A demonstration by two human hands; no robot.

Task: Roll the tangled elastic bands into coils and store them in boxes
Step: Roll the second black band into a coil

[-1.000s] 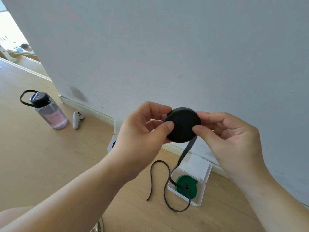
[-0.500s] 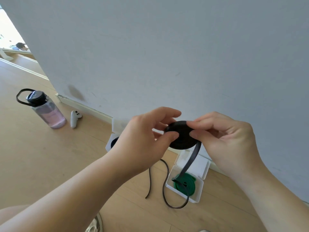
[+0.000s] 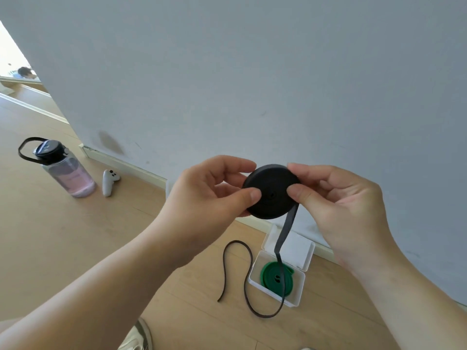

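- The black coil is a flat, matte disc of tightly wound elastic band with a tiny hole at its centre; it is held up in front of the pale wall, pinched between both grips
- The loose tail is a thin flat ribbon that drops from the coil's lower right edge, passes over the box below the right grip, then loops on the wooden floor, its free end lying under the left grip
- The box is small, white, smooth plastic, its hinged lid open towards the wall; inside sits a green coil, partly crossed by the tail; whether they touch is unclear
- Far left of the grips stand a clear, pink-tinted bottle with a black strap cap and, beside it, a white controller
- A shoe is cut off at the bottom edge
- Left hand: thumb pressed on the disc's near face, fingers curled behind its rim, closed on the coil
- Right hand: thumb on the near face, forefinger over the top rim, other fingers largely hidden; it too holds the coil
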